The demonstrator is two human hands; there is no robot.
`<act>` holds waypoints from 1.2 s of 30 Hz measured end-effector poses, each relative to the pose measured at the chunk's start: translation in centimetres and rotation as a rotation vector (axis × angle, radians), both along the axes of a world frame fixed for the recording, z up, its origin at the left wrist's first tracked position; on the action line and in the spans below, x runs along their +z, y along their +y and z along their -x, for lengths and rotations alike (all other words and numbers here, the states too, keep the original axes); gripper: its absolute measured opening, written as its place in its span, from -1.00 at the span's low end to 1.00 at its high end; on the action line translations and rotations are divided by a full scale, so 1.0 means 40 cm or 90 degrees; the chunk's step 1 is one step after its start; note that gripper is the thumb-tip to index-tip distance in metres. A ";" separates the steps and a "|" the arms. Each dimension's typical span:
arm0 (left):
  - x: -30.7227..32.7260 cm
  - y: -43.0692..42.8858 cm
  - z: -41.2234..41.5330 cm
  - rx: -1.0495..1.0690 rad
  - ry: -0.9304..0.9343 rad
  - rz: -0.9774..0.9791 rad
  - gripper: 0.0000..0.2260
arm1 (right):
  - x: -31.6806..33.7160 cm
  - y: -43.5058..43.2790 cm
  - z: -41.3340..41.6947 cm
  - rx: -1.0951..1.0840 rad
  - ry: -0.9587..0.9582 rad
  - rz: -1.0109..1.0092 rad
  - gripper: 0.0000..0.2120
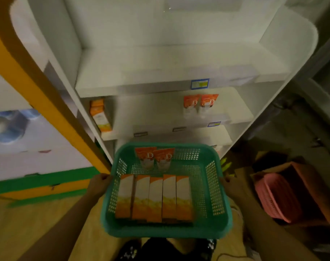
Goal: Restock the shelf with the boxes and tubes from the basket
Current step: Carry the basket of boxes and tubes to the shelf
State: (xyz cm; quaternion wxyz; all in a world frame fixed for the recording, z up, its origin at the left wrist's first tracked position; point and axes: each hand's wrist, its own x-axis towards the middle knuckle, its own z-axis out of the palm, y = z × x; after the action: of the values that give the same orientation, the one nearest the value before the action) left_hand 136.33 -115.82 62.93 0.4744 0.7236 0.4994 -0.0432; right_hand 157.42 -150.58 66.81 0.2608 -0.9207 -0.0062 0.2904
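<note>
I hold a teal plastic basket (215, 187) in front of a white shelf unit (141, 87). My left hand (99, 185) grips its left rim and my right hand (233, 185) grips its right rim. Several orange-and-white boxes (153, 198) lie side by side in the near half of the basket. Two orange-topped tubes (154, 157) lie at its far end. On the middle shelf two matching tubes (200, 104) stand at the right and two matching boxes (100, 115) stand at the far left.
A yellow and brown curved panel (38, 87) rises on the left. A pink basket (279, 198) sits inside a cardboard box (314, 189) on the floor at the right. Blue price labels (199, 84) mark the shelf edges. The top shelf holds nothing.
</note>
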 end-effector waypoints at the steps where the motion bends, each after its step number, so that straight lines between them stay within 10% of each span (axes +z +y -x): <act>1: -0.012 -0.027 -0.011 0.019 0.000 0.000 -0.80 | -0.022 -0.013 -0.033 0.000 0.003 -0.010 -0.63; 36: -1.352 -0.090 -0.135 0.078 0.109 -0.007 -0.73 | -1.381 0.022 -0.267 0.200 0.010 0.055 -0.68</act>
State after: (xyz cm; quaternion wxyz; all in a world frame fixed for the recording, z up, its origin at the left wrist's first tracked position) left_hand 141.74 -119.41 8.86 0.4278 0.6881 0.5815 -0.0730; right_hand 168.11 -149.70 11.58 0.1724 -0.9163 -0.1359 0.3350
